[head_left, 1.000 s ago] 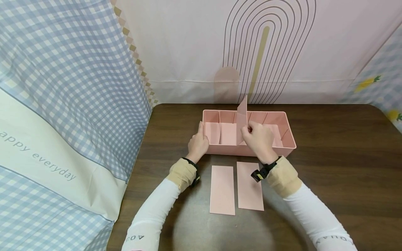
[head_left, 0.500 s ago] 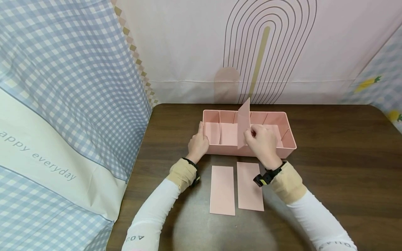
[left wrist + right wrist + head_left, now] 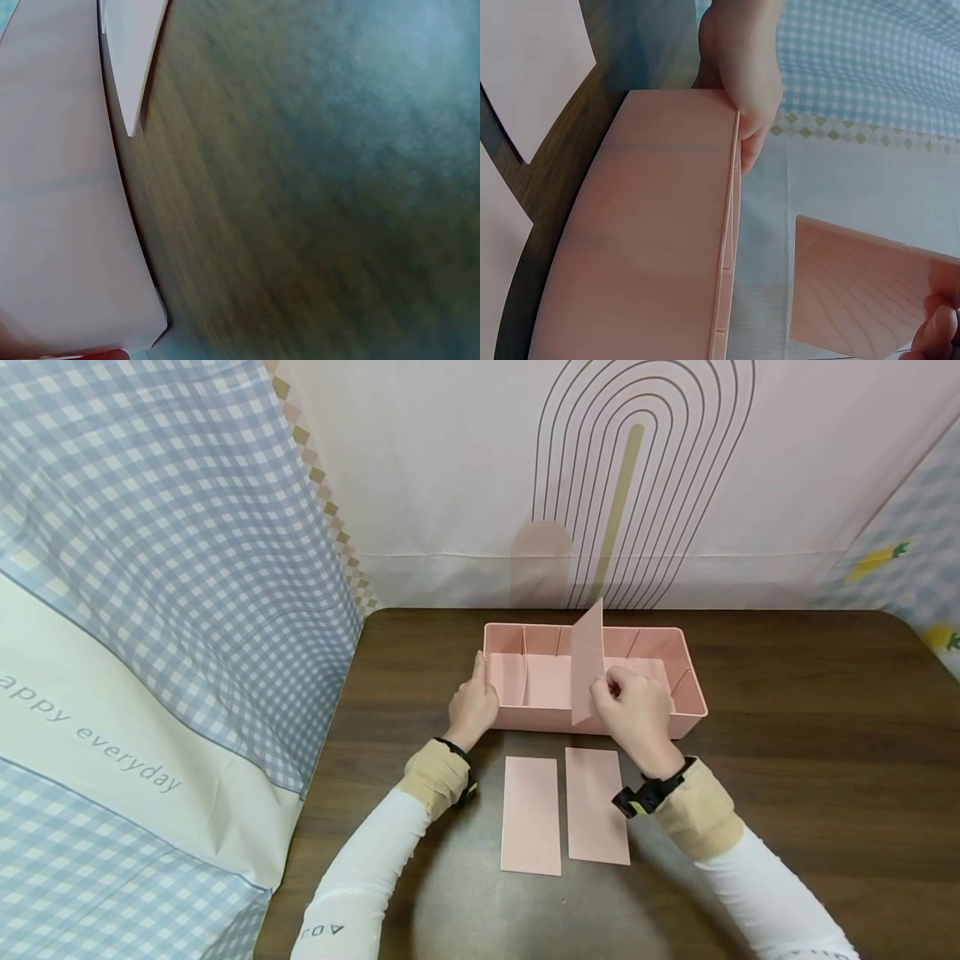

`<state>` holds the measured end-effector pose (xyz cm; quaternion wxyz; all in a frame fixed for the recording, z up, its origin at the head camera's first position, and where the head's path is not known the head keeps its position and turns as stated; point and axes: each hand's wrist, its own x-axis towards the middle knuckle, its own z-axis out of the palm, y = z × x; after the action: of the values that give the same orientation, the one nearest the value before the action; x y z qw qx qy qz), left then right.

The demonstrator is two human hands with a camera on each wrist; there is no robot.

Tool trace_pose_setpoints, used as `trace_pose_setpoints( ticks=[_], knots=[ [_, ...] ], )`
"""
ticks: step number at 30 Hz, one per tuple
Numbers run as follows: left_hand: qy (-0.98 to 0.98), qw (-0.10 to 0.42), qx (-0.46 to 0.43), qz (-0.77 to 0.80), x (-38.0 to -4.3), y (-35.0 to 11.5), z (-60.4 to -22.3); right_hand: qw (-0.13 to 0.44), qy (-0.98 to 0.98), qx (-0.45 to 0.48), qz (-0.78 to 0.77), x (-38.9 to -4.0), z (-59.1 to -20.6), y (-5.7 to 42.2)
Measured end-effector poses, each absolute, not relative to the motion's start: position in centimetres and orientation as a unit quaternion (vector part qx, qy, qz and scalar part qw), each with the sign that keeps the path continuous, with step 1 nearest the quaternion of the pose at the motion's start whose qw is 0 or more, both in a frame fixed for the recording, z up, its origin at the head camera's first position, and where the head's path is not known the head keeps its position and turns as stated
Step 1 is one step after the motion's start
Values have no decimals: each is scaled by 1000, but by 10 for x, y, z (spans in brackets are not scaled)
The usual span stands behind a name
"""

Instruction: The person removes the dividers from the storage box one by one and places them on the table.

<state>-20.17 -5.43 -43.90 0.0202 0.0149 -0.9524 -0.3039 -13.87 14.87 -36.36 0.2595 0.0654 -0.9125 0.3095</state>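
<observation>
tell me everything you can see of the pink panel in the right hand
The pink panel is a thin, flat sheet with straight edges, smooth and plastic-looking. It is upright above the pink box, about midway along; the right wrist view shows a gap between them. The right hand pinches one edge; nothing else visibly touches it.

Right hand (image 3: 937, 330) pinches a pink panel (image 3: 859, 289); left hand (image 3: 746, 64) holds the pink box (image 3: 645, 225); two flat panels (image 3: 536, 64) lie alongside.

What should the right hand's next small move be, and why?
Probably lower the upright panel onto the table beside the two flat panels: the right hand pinches it clear of the pink box, and over the last second it has shifted toward the person.
</observation>
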Motion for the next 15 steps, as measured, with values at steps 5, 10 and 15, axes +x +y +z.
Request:
trace_pose_setpoints(
  ticks=[5,10,15],
  knots=[
    [-953,23,15,-301,-202,-54,-439,252,-915,66,309,-134,-363,152],
    [-953,22,17,-303,-201,-54,-439,249,-915,69,310,-130,-362,154],
    [-953,20,17,-302,-201,-54,-439,253,-912,75,313,-125,-361,157]
  ],
)
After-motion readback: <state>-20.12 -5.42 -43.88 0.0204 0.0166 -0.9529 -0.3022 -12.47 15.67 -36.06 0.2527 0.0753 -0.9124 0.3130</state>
